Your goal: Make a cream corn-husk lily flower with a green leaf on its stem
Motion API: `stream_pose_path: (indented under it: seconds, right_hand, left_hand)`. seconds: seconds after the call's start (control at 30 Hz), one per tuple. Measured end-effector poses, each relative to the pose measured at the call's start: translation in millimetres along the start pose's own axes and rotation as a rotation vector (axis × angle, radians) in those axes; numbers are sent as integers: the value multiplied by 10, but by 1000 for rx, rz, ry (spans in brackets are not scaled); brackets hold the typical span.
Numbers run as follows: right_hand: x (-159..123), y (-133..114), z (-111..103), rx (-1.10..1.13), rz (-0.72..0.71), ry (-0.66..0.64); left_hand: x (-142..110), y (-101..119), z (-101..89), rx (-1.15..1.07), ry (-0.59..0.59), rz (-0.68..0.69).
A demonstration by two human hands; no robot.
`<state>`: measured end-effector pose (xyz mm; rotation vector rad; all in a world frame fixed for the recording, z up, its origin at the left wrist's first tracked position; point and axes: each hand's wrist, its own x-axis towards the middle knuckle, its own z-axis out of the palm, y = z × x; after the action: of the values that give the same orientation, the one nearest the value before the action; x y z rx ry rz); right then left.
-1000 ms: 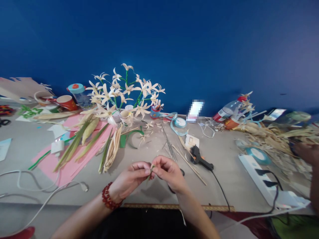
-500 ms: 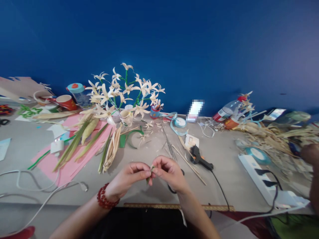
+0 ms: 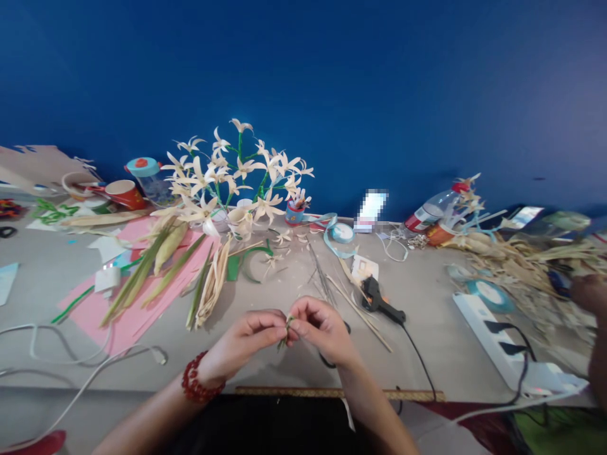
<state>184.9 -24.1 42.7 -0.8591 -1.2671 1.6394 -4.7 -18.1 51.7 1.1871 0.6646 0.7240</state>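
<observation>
Near the front middle of the table, my left hand (image 3: 260, 333) and my right hand (image 3: 319, 327) meet fingertip to fingertip. Between them they pinch a small green strip (image 3: 283, 342), which looks like a bit of husk or leaf; the fingers cover most of it. Both hands are closed on it. Beyond them lie thin wires (image 3: 324, 278) and a scissors handle, partly hidden behind my right hand. To the left rests a bundle of pale dried corn husks (image 3: 214, 287). A black glue gun (image 3: 385, 303) lies to the right.
White husk flowers on green stems (image 3: 246, 167) stand at the back. Pink paper (image 3: 137, 316) with green husks covers the left side. A power strip (image 3: 488, 341) and a pile of husk scraps (image 3: 531, 253) are on the right. Another person's hand (image 3: 590, 294) shows at the right edge.
Almost nothing differs. My fingers have shifted slightly around the green strip, and my left wrist has moved a little to the left.
</observation>
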Motion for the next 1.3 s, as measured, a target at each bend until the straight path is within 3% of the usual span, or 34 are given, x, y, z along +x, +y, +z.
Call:
stream_pose_path:
  seconds: [0.47,0.83,1.1,1.3]
  right_hand:
    - [-11,-19,10,-155,-5,71]
    - [-35,51,48,-14,15,85]
    - [-52,-3,172,24,-21,206]
    - [-58,-5,195,30,3,225]
  left_hand:
    - [-16,-49,32,-237,68,-138]
    - [-26,-134,77,-143,159,76]
    - [-27,-207,102,-110,219,67]
    - [-5,-228,96,-83,240,106]
